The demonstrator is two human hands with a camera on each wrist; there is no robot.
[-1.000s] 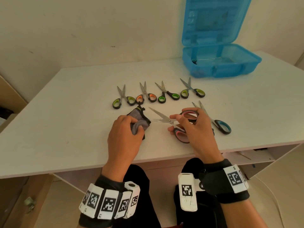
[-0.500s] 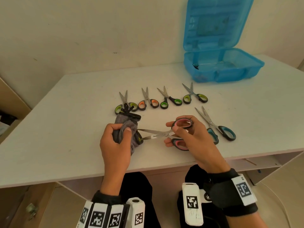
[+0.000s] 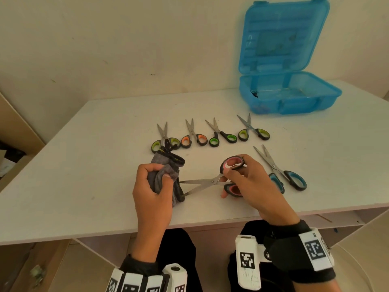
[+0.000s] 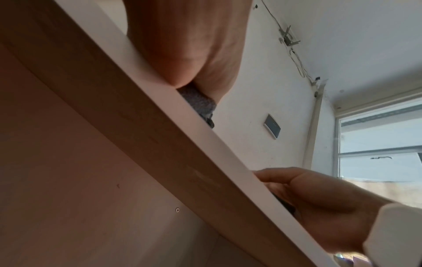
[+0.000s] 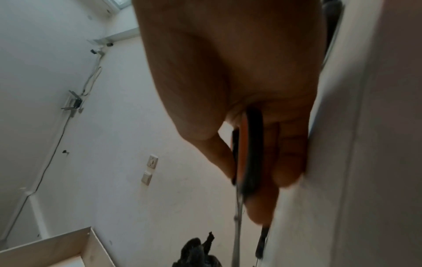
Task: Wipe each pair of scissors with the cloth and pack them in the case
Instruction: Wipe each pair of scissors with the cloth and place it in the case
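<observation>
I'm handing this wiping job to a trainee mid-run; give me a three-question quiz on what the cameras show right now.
1. True or false: the blades of the pink-handled scissors are spread apart.
2. What does the left hand grip? A) the grey cloth B) the blue-handled scissors C) the lid of the blue case
3. How many pairs of scissors lie untouched on the table?

Key
1. True; the right hand holds their handles apart.
2. A; the blade tips reach the cloth.
3. Five: four in the back row, plus the blue-handled pair.
</observation>
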